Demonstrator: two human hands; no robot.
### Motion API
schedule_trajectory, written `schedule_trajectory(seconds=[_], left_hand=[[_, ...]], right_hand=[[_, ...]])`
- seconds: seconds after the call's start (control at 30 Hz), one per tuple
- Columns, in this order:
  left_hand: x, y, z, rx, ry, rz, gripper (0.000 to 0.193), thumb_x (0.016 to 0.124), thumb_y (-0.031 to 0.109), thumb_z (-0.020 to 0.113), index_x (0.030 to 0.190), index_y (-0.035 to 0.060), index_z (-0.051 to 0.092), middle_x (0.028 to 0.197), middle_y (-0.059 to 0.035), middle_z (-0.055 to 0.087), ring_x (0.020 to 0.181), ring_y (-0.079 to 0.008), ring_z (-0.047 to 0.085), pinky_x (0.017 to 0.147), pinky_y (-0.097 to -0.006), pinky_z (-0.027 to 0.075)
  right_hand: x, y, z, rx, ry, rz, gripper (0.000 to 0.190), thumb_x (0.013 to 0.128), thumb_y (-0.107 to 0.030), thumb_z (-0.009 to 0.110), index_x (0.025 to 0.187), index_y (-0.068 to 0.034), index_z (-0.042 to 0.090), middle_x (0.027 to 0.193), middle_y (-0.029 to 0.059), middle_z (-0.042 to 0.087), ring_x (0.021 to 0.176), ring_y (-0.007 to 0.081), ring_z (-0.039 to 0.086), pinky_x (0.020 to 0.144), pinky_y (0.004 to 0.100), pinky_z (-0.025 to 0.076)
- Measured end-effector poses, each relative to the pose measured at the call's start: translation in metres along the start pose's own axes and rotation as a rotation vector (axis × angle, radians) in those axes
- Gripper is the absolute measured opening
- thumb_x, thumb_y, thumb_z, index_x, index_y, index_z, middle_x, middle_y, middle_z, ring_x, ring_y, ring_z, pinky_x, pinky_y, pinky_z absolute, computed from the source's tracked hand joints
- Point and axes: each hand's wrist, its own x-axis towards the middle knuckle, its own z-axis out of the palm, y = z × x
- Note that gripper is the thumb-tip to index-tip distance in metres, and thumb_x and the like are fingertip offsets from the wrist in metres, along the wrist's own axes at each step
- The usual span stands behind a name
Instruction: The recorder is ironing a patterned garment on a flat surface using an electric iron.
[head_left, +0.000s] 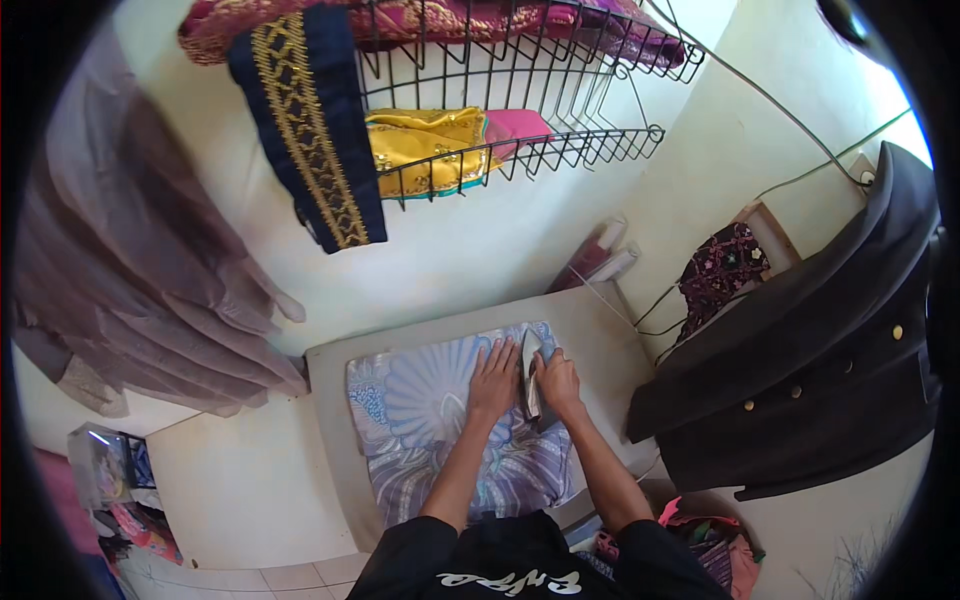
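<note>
A blue and lavender patterned cloth (427, 405) lies on a padded ironing surface (600, 330) in front of me, its near part in looser folds. My left hand (495, 379) rests flat on the cloth with its fingers a little apart and nothing in it. Just right of it, my right hand (557, 381) is closed around the handle of a clothes iron (530, 375). The iron stands over the right side of the cloth, its tip towards the far edge. The soleplate is hidden, so its exact contact with the cloth cannot be told.
A black wire rack (480, 75) with folded fabrics hangs on the wall above. Sheer mauve garments (165, 247) hang at left, a dark jacket with gold buttons (810, 352) at right. A cord (780, 112) crosses the upper right wall. A basket of clothes (720, 547) stands at lower right.
</note>
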Motion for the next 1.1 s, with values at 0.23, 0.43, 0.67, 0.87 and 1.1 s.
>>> schedule_trajectory(seconds=[0.23, 0.43, 0.67, 0.87, 1.1], left_hand=[[0.009, 0.007, -0.004, -0.048, -0.010, 0.009, 0.048, 0.099, 0.027, 0.044, 0.143, 0.0078, 0.046, 0.152, -0.0084, 0.040, 0.141, -0.0244, 0.035, 0.118, -0.0475, 0.020], [0.005, -0.010, -0.001, -0.093, 0.007, 0.019, 0.048, 0.098, 0.025, 0.046, 0.143, 0.0066, 0.046, 0.151, -0.0092, 0.041, 0.140, -0.0255, 0.036, 0.118, -0.0463, 0.021], [0.001, -0.017, -0.006, -0.188, 0.028, 0.023, 0.049, 0.097, 0.030, 0.051, 0.143, 0.0147, 0.047, 0.150, -0.0095, 0.042, 0.140, -0.0264, 0.036, 0.117, -0.0455, 0.022], [-0.019, -0.056, -0.039, -0.060, -0.009, -0.036, 0.052, 0.096, 0.043, 0.053, 0.143, 0.0228, 0.049, 0.153, -0.0108, 0.038, 0.142, -0.0278, 0.034, 0.117, -0.0458, 0.024], [-0.054, -0.115, -0.077, -0.076, -0.017, -0.181, 0.053, 0.096, 0.042, 0.052, 0.145, 0.0225, 0.047, 0.156, -0.0142, 0.032, 0.143, -0.0297, 0.033, 0.116, -0.0464, 0.025]], right_hand=[[0.060, 0.016, 0.017, 0.025, 0.147, 0.043, 0.050, 0.093, -0.041, 0.060, 0.099, 0.008, 0.059, 0.081, 0.0341, 0.065, 0.074, 0.0479, 0.067, 0.069, 0.0520, 0.055], [0.035, 0.029, 0.023, 0.091, 0.010, -0.021, 0.048, 0.094, -0.039, 0.060, 0.095, 0.009, 0.059, 0.077, 0.0328, 0.065, 0.056, 0.0422, 0.066, 0.054, 0.0470, 0.055], [0.057, 0.035, 0.009, 0.061, 0.114, -0.008, 0.049, 0.095, -0.040, 0.058, 0.093, 0.008, 0.059, 0.069, 0.0301, 0.064, 0.051, 0.0375, 0.066, 0.052, 0.0454, 0.055], [0.048, 0.021, -0.001, 0.189, -0.124, 0.076, 0.050, 0.095, -0.041, 0.057, 0.100, 0.009, 0.060, 0.072, 0.0279, 0.065, 0.054, 0.0388, 0.065, 0.051, 0.0459, 0.054], [0.040, -0.010, -0.020, -0.221, -0.279, -0.359, 0.062, 0.093, -0.053, 0.054, 0.113, 0.006, 0.058, 0.089, 0.0345, 0.064, 0.088, 0.0493, 0.064, 0.080, 0.0532, 0.053]])
